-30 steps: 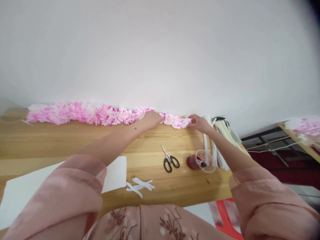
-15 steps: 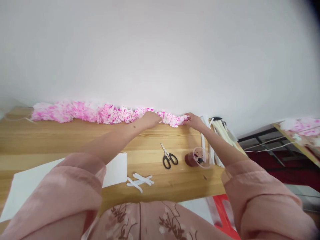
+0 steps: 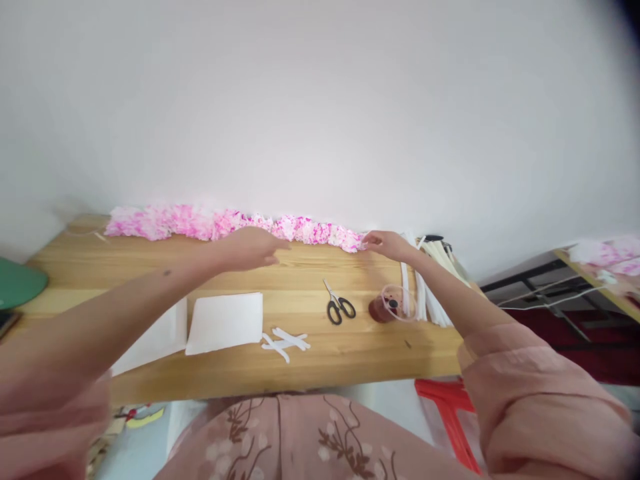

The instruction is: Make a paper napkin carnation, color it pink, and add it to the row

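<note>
A long row of pink and white ruffled pieces [image 3: 305,230] lies along the back edge of the wooden table, against the wall. My left hand [image 3: 255,250] is over the front of the row near its middle, fingers apart and pointing right, with nothing seen in it. At the row's right end, my right hand [image 3: 383,243] has its fingers closed at the last ruffled piece. Black-handled scissors [image 3: 339,305] lie in front, blades pointing away. Crossed white strips [image 3: 287,343] rest nearer the table's front edge.
White sheets [image 3: 225,323] lie left of the strips. A cup of dark red liquid [image 3: 383,308] stands right of the scissors, beside long white strips [image 3: 431,303]. A green round object [image 3: 20,283] is at far left. A second table [image 3: 595,273] stands at right.
My left hand has moved left along the row and its fingers have spread. My right hand stays at the right end. The view has shifted, showing the green object and more white sheet.
</note>
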A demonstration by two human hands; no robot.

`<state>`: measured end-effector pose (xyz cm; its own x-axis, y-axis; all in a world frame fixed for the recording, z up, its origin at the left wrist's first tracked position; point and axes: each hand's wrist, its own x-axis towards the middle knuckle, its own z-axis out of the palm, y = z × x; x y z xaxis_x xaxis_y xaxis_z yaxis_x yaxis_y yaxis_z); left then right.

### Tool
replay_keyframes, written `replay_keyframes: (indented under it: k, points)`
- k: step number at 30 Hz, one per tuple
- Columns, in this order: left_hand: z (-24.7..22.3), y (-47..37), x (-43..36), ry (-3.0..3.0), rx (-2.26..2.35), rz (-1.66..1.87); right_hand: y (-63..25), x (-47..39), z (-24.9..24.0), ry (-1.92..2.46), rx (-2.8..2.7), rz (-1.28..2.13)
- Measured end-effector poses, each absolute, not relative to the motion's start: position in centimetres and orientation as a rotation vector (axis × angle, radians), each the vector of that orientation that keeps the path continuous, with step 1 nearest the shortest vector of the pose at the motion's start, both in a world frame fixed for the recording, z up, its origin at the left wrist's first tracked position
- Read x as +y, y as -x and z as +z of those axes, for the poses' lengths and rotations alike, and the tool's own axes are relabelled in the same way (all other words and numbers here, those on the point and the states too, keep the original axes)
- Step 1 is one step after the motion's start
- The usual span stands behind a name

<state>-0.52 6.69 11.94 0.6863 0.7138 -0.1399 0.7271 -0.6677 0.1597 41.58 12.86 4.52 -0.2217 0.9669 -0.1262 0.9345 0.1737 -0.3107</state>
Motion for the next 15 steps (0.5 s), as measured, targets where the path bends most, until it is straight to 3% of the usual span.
replay_keyframes:
  k: [4, 9, 15]
  points:
    - [12.1, 3.9, -1.1, -2.687, 1.083, 0.059, -38.9, 13.2, 4.6, 1.774, -2.565, 0.624]
    - [9.8, 7.8, -8.9, -2.646, 1.096, 0.262, -37.4, 13.0, 5.9, 1.798, -2.637, 0.548]
    - [7.1, 11.5, -12.1, -2.250, 1.427, 0.379, -36.3, 8.2, 13.3, 1.830, -2.477, 0.298]
